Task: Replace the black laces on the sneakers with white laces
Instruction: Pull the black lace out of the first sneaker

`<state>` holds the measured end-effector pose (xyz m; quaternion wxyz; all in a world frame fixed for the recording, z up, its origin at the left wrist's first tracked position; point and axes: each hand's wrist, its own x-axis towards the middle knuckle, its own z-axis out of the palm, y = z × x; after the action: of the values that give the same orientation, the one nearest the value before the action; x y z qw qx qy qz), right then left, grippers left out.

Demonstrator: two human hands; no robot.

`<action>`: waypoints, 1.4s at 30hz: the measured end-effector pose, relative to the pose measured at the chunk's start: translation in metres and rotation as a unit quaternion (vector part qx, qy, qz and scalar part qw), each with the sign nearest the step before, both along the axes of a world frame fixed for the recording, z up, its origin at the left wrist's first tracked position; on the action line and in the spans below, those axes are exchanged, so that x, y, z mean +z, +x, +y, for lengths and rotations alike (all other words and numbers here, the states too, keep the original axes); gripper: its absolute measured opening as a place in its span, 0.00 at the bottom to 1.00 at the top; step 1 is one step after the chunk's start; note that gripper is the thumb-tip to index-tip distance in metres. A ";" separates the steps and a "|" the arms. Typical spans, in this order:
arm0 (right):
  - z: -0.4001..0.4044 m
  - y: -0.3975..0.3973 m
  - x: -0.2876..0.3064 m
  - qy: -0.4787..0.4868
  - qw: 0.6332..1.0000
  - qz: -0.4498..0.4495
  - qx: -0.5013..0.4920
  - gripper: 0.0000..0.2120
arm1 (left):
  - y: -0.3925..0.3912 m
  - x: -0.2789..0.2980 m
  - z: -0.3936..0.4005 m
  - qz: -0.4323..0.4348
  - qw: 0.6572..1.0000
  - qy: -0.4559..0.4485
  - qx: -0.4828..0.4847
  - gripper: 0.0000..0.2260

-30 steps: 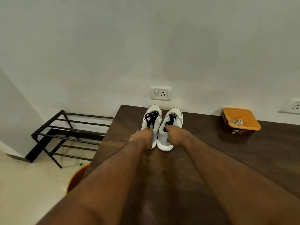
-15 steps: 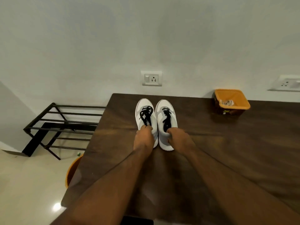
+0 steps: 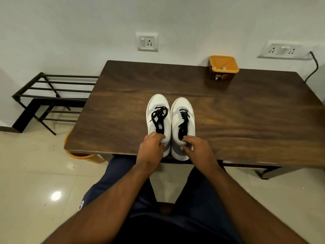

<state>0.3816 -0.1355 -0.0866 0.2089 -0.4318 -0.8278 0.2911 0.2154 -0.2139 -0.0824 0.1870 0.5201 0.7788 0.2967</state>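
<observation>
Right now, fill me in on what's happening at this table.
A seated person grips the heels of two white sneakers, the left hand on the left sneaker, the right hand on the right sneaker. Both stand side by side near the table's front edge with black laces in. An orange tub sits at the back.

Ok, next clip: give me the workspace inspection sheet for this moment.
Surface: dark wooden table, sneakers near its front edge.
Job's things: left sneaker and right sneaker side by side, black laces loose, still threaded; white laces possibly in orange tub, too small to tell.
Clutter: nothing seen.
Grippers: left hand grips left sneaker's heel; right hand grips right sneaker's heel.
Cables: black cable by the wall.
Surroundings: black rack, wall sockets, tiled floor.
</observation>
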 end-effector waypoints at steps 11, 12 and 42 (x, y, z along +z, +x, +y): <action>-0.020 0.007 -0.010 -0.244 0.924 0.257 -0.142 0.21 | 0.019 0.025 -0.005 0.094 0.989 -0.080 0.082 0.19; -0.020 0.007 -0.011 -0.249 0.923 0.251 -0.152 0.22 | 0.019 0.031 0.003 0.110 0.984 -0.113 0.087 0.20; 0.108 -0.098 0.028 0.038 0.924 -0.336 0.181 0.40 | -0.125 0.001 0.064 0.135 0.989 -0.045 0.047 0.17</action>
<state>0.2838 -0.0278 -0.0589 -0.1215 -0.3390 -0.9237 0.1304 0.0900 -0.1498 -0.0813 0.0888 0.5092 0.8331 0.1968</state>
